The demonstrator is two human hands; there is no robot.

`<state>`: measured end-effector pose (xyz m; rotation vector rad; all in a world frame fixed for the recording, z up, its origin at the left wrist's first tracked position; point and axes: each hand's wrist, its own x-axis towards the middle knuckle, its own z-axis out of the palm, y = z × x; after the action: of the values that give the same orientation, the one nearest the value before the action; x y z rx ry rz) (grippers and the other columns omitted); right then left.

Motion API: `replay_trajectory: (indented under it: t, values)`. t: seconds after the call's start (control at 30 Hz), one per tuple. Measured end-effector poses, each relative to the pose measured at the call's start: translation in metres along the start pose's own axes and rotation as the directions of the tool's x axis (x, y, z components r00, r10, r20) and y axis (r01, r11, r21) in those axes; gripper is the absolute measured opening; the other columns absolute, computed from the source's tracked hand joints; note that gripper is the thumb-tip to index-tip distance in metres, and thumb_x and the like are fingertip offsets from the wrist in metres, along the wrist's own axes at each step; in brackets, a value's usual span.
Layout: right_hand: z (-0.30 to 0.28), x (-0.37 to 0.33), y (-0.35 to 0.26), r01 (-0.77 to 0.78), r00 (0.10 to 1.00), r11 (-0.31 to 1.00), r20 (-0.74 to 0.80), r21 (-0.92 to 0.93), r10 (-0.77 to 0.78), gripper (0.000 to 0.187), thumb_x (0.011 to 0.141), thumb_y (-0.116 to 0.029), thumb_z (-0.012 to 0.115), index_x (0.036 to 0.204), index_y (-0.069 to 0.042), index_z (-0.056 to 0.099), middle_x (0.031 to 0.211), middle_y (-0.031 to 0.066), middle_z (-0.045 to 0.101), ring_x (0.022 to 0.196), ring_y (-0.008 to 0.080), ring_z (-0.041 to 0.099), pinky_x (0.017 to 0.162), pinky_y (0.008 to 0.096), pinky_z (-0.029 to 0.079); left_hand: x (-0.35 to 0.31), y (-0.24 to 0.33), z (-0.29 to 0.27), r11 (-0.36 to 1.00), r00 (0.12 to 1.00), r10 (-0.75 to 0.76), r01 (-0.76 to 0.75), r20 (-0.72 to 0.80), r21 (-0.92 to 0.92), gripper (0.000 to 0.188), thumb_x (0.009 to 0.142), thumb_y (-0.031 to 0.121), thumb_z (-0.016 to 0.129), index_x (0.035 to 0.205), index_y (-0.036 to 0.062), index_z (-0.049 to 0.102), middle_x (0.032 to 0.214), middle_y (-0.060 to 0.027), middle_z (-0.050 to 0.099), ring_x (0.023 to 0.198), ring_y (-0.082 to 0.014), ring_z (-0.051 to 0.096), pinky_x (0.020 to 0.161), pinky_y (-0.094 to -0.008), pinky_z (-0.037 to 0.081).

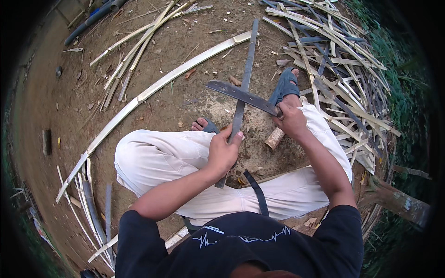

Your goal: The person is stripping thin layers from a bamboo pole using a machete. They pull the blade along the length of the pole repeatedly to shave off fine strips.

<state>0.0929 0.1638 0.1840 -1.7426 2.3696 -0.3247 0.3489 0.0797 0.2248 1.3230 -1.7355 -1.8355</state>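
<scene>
Nearest you, the pale trousers (153,150) are spreading with your bent knees, leaving an open space between them. Your left hand (223,150) is clamping its fingers around the lower part of a long grey strip (250,65), thumb on top; this low grip is probably keeping the strip steady and your fingers away from the blade. The strip is pointing away from you, its near end lying by your lap. Your right hand (291,119) is closing its fingers around the end of a knife (255,101), whose blade is crossing over the strip, likely held broadside so that its edge is meeting the strip crosswise. Just below that hand, a short piece of wood (275,138) is lying on the ground. Your sandals (281,86) are resting beyond, near the blade. Farther out, a long pale strip (153,88) is curving across the soil, and a loose pile of strips (343,78) is lying to your right, seemingly within easy reach.
</scene>
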Motion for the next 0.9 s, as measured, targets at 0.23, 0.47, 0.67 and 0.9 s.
replay_trajectory:
  t: [0.23,0.47,0.67,0.9]
  values:
    - [0.003,-0.009,-0.014,0.166,0.979,0.986,-0.123,0.032,-0.161,0.029,0.073,-0.020,0.079,0.094,-0.011,0.061,0.075,0.0128,0.064,0.069,0.0342,0.064,0.060,0.0440,0.049,-0.008,0.018,-0.009,0.856,0.918,-0.339,0.392,0.206,-0.338,0.043,0.100,0.018,0.060,0.139,0.0025,0.053,0.060,0.0061,0.044,0.043,-0.0034,0.036,0.038,-0.0222,0.031]
    - [0.012,-0.003,-0.018,0.144,0.981,0.986,-0.146,0.082,-0.131,0.029,0.074,-0.021,0.079,0.087,-0.009,0.055,0.074,0.0102,0.063,0.070,0.0319,0.067,0.058,0.0438,0.051,-0.011,0.027,-0.022,0.843,0.921,-0.318,0.383,0.224,-0.377,0.044,0.100,0.018,0.059,0.143,0.0110,0.051,0.058,0.0081,0.039,0.043,-0.0034,0.036,0.039,-0.0209,0.030]
    - [0.013,0.005,0.010,-0.027,0.996,0.999,-0.080,-0.025,0.025,0.027,0.077,-0.020,0.078,0.086,-0.008,0.055,0.079,0.0121,0.066,0.068,0.0309,0.067,0.059,0.0441,0.051,-0.027,0.027,-0.032,0.963,0.962,-0.219,0.240,0.164,-0.122,0.033,0.098,0.017,0.061,0.128,0.0029,0.059,0.064,0.0041,0.044,0.058,-0.0052,0.041,0.053,-0.0231,0.037]
    - [0.010,-0.005,-0.027,0.325,0.927,0.945,-0.192,-0.021,-0.323,0.032,0.065,-0.016,0.077,0.087,-0.009,0.055,0.072,0.0084,0.059,0.068,0.0284,0.064,0.060,0.0412,0.050,-0.051,0.002,-0.054,0.998,0.990,-0.048,0.044,0.131,0.038,0.043,0.093,0.008,0.061,0.134,-0.0030,0.052,0.082,-0.0101,0.060,0.076,-0.0129,0.052,0.073,-0.0275,0.046]
